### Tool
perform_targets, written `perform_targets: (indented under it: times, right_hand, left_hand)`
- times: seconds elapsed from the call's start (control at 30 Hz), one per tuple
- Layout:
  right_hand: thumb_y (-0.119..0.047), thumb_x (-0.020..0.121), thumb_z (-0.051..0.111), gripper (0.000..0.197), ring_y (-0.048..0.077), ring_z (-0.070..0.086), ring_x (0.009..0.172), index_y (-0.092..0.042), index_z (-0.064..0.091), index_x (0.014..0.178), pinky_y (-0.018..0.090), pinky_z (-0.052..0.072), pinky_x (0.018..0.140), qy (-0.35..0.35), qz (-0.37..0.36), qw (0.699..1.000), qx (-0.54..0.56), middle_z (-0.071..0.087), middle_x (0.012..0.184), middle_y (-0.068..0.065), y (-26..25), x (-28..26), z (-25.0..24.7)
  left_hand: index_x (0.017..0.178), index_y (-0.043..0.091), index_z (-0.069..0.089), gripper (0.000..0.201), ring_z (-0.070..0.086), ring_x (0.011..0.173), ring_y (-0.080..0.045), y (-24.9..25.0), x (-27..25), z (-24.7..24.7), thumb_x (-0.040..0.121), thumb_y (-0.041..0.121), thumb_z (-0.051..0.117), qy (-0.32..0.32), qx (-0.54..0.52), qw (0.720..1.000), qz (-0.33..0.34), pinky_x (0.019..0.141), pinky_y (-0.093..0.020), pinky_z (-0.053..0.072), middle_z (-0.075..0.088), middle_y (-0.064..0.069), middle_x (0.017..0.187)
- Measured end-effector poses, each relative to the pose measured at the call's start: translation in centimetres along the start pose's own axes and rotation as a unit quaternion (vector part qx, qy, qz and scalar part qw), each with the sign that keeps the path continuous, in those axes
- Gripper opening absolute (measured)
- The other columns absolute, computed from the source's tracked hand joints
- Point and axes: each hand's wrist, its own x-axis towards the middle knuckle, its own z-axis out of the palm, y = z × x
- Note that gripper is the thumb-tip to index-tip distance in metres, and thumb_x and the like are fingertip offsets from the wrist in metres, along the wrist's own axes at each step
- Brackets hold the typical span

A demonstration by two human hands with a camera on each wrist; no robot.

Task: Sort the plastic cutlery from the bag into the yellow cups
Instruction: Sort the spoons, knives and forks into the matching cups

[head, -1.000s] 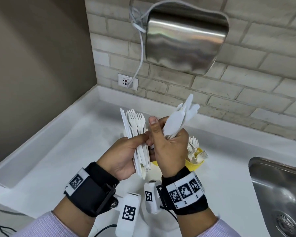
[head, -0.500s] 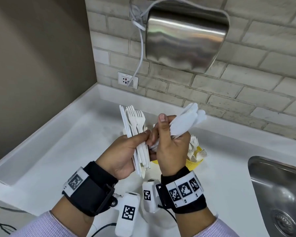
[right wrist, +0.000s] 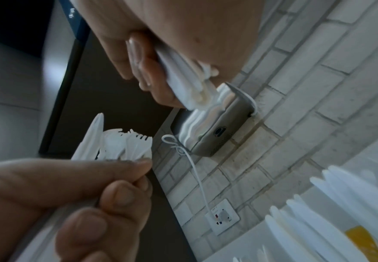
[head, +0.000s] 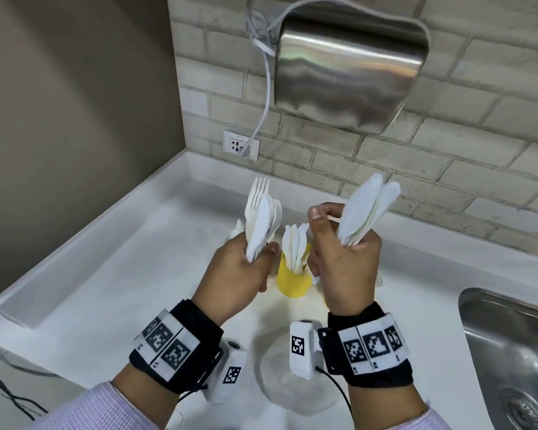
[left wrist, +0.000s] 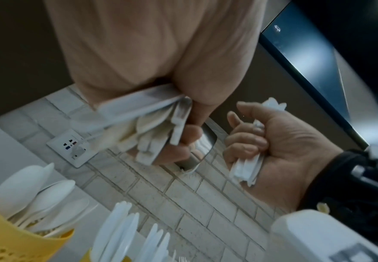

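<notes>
My left hand (head: 249, 262) grips a mixed bundle of white forks with a knife (head: 261, 218), tines up. My right hand (head: 342, 249) grips a bundle of white knives (head: 367, 209), blades up and tilted right. Between the hands a yellow cup (head: 292, 279) stands on the counter, with knives (head: 295, 243) in it. The left wrist view shows a second yellow cup (left wrist: 8, 242) holding spoons (left wrist: 33, 191), beside the knives (left wrist: 121, 234). In the right wrist view my right hand's fingers (right wrist: 147, 70) curl round the knife handles. The left hand (right wrist: 125, 177) holds forks (right wrist: 125, 143) below.
A crumpled clear plastic bag (head: 289, 383) lies on the white counter (head: 112, 290) below my wrists. A steel sink (head: 510, 352) is at the right. A steel hand dryer (head: 348, 72) hangs on the brick wall, its cable running to an outlet (head: 240, 145).
The hands, pressed together before, have drawn apart: the right went right with the knives, the left went left with the forks. The knife cup now shows between them.
</notes>
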Motion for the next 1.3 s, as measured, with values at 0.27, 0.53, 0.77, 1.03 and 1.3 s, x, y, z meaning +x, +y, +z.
perform_targets:
  times: [0.27, 0.53, 0.77, 1.03, 1.3]
  right_hand:
    - [-0.009, 0.091, 0.075, 0.007, 0.001, 0.057, 0.048, -0.016, 0.078, 0.089, 0.013, 0.042, 0.056, -0.112, 0.004, 0.989, -0.097, 0.059, 0.050, -0.020, -1.7, -0.8, 0.6]
    - [-0.004, 0.091, 0.070, 0.016, 0.002, 0.057, 0.049, -0.018, 0.077, 0.089, 0.014, 0.044, 0.056, -0.117, 0.006, 0.988, -0.104, 0.058, 0.051, -0.020, -2.2, -0.7, 1.0]
    - [-0.005, 0.090, 0.075, 0.009, 0.001, 0.058, 0.050, -0.014, 0.076, 0.091, 0.013, 0.044, 0.057, -0.114, 0.001, 0.990, -0.084, 0.060, 0.053, -0.021, -1.8, -0.6, 0.8]
    - [-0.003, 0.092, 0.073, 0.012, 0.019, 0.047, 0.041, -0.012, 0.072, 0.084, 0.029, 0.041, 0.052, -0.065, 0.039, 0.997, 0.021, 0.054, 0.051, -0.002, -1.4, -0.4, 0.7]
    - [-0.018, 0.086, 0.070, 0.011, 0.021, 0.039, 0.038, -0.024, 0.069, 0.077, 0.031, 0.039, 0.050, -0.023, 0.048, 0.996, 0.069, 0.047, 0.047, 0.002, -1.7, 0.1, 0.5]
  left_hand:
    - [0.106, 0.027, 0.065, 0.011, 0.056, 0.061, -0.017, -0.8, 0.3, 0.3, 0.101, 0.025, 0.055, 0.016, 0.027, 0.998, 0.057, 0.065, -0.043, 0.058, 0.062, 0.005, 0.070]
    - [0.113, 0.029, 0.064, 0.013, 0.059, 0.065, -0.013, -1.4, 0.3, 0.4, 0.100, 0.030, 0.059, 0.048, 0.069, 0.994, 0.063, 0.065, -0.032, 0.053, 0.069, 0.004, 0.083]
    - [0.117, 0.025, 0.063, 0.020, 0.069, 0.089, -0.019, -1.9, 0.6, 0.7, 0.099, 0.034, 0.060, 0.074, 0.092, 0.991, 0.071, 0.077, -0.038, 0.056, 0.074, 0.005, 0.098]
    - [0.098, 0.017, 0.060, 0.010, 0.060, 0.070, -0.018, -1.0, 0.3, 1.0, 0.097, 0.026, 0.064, 0.095, 0.105, 0.985, 0.100, 0.063, -0.031, 0.048, 0.066, 0.003, 0.076]
    - [0.087, 0.017, 0.054, 0.015, 0.051, 0.069, -0.020, -1.1, 0.3, 1.1, 0.095, 0.023, 0.065, 0.099, 0.125, 0.981, 0.109, 0.053, -0.016, 0.037, 0.057, 0.006, 0.066]
